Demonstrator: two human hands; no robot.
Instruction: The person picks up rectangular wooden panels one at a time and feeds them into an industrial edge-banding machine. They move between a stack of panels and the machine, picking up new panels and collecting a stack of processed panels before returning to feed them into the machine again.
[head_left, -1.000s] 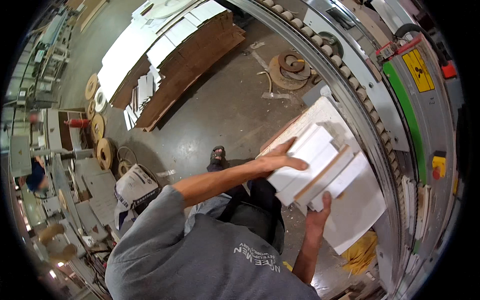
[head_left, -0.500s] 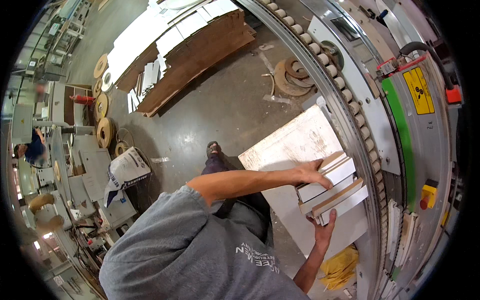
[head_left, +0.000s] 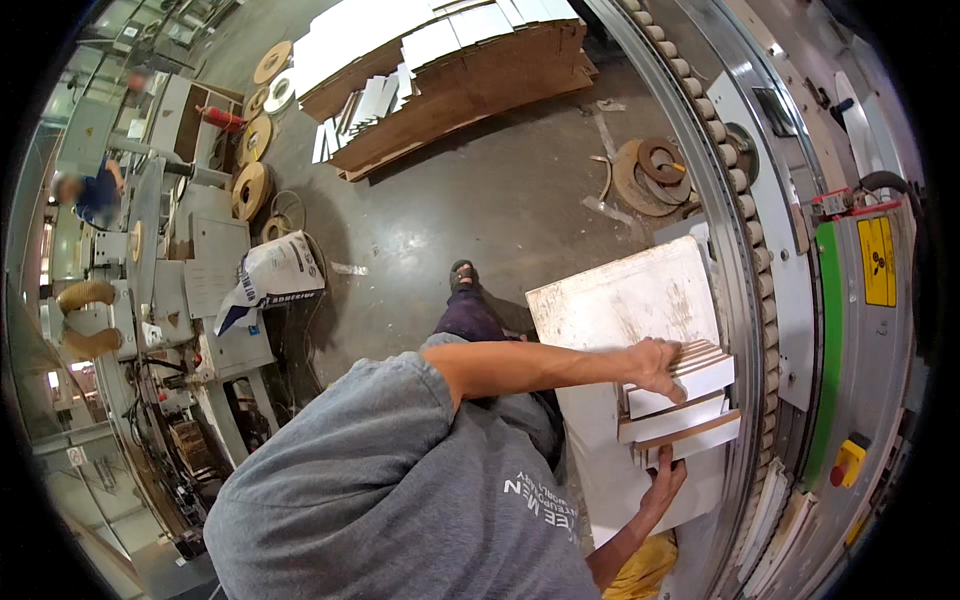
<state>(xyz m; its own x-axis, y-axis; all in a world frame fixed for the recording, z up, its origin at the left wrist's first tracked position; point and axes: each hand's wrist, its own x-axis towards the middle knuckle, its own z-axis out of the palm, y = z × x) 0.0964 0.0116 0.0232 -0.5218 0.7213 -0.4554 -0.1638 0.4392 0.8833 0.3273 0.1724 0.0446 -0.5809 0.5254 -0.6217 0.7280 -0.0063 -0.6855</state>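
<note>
Since the earlier frames the bundle of white panels [head_left: 685, 405] has slid rightward off the middle of the white work table [head_left: 610, 300] and now sits at the table's right edge, right beside the roller conveyor [head_left: 745, 260], in the right-centre of the frame. Reaching across from the centre, the left hand [head_left: 658, 366] lies on top of the stack, fingers spread and curled over its upper left corner. Lower down, the right hand [head_left: 665, 478] comes up from the bottom edge, fingers extended and pressed against the stack's near end, not clenched. Green and yellow machine housing [head_left: 832, 330] runs along the far right. Stacked cardboard sheets [head_left: 450, 60] rest on the floor at the upper centre, and a white sack [head_left: 275, 275] leans by a bench at left.
</note>
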